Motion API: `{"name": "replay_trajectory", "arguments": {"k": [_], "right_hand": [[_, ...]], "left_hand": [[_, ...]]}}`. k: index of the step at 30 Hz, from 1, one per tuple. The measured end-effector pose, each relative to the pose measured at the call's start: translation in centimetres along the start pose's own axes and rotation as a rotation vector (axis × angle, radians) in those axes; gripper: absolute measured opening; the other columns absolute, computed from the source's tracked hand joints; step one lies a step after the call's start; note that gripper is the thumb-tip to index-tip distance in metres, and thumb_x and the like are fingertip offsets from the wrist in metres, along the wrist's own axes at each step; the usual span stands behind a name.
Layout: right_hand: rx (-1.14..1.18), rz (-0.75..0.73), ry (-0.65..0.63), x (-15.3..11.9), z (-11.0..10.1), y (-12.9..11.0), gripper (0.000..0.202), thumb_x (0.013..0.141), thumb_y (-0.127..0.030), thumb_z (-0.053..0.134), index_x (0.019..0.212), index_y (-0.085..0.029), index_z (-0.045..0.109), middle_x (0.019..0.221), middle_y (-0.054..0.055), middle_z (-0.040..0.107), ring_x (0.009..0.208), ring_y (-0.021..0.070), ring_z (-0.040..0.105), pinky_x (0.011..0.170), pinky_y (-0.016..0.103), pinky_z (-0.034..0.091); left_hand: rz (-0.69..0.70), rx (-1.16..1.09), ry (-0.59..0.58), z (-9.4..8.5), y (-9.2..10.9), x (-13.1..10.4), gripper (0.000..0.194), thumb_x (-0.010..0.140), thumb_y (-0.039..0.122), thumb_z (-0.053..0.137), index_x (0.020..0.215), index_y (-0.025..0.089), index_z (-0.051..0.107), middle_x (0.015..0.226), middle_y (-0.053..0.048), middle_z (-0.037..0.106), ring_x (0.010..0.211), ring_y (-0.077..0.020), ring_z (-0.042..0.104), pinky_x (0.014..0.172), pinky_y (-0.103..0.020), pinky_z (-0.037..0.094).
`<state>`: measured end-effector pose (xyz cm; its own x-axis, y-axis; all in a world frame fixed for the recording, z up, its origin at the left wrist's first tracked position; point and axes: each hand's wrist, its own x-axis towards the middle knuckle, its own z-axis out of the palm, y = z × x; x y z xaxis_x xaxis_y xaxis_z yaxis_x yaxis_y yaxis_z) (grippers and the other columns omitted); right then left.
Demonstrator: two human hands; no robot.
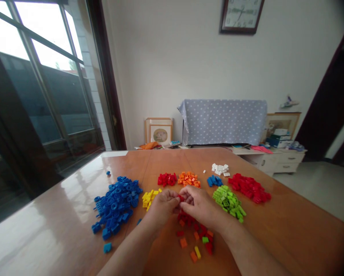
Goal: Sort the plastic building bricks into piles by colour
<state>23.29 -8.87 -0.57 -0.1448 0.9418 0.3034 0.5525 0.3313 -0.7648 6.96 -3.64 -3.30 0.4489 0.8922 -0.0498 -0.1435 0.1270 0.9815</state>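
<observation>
Both hands meet over the middle of the table, fingertips pinched together around a small red brick [181, 198]. My left hand [165, 205] is closed, its thumb and fingers on the brick's left side. From the right, my right hand [199, 203] grips the same brick, its thumb below and fingers above. The brick's exact shape is mostly hidden by the fingers. Below the hands lies a loose mixed spread of red bricks [180, 233], orange bricks [183, 242], a green brick [205, 240] and a yellow brick [197, 252]; the wrists cover part of it.
Sorted piles ring the hands on the wooden table [74, 237]: blue pieces [117, 203], yellow [148, 198], red [166, 179], orange [189, 179], small blue [214, 181], white [220, 169], lime green [227, 201] and red at right [249, 188]. A cloth-covered object [225, 122] stands behind.
</observation>
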Motion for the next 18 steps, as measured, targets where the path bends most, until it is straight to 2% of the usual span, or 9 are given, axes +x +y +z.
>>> {"name": "replay_trajectory", "arguments": {"k": [8, 14, 18], "right_hand": [[-0.212, -0.052, 0.064, 0.21, 0.0, -0.36, 0.009, 0.082, -0.017, 0.061, 0.088, -0.021, 0.066, 0.083, 0.0, 0.062, 0.075, 0.0144, 0.057, 0.066, 0.025, 0.041], [-0.235, -0.056, 0.046, 0.13, -0.13, -0.45, 0.013, 0.079, -0.012, 0.061, 0.086, -0.021, 0.068, 0.084, 0.001, 0.063, 0.078, 0.0154, 0.058, 0.067, 0.025, 0.04], [-0.212, -0.051, 0.033, 0.14, -0.06, -0.53, 0.011, 0.08, -0.014, 0.06, 0.085, -0.021, 0.067, 0.083, 0.0, 0.063, 0.073, 0.0144, 0.057, 0.064, 0.024, 0.039]], "left_hand": [[-0.029, -0.072, 0.025, 0.52, 0.7, -0.95, 0.029, 0.069, 0.031, 0.078, 0.084, 0.016, 0.057, 0.074, -0.003, 0.068, 0.066, -0.0135, 0.064, 0.068, -0.027, 0.051], [-0.028, -0.072, 0.019, 0.7, 0.73, -0.99, 0.035, 0.072, 0.042, 0.077, 0.083, 0.017, 0.055, 0.073, -0.003, 0.067, 0.065, -0.0143, 0.064, 0.066, -0.028, 0.051], [-0.008, -0.06, 0.042, 0.75, 0.75, -1.01, 0.029, 0.072, 0.036, 0.074, 0.082, 0.017, 0.054, 0.069, 0.0, 0.065, 0.061, -0.0118, 0.061, 0.064, -0.025, 0.05]]}}
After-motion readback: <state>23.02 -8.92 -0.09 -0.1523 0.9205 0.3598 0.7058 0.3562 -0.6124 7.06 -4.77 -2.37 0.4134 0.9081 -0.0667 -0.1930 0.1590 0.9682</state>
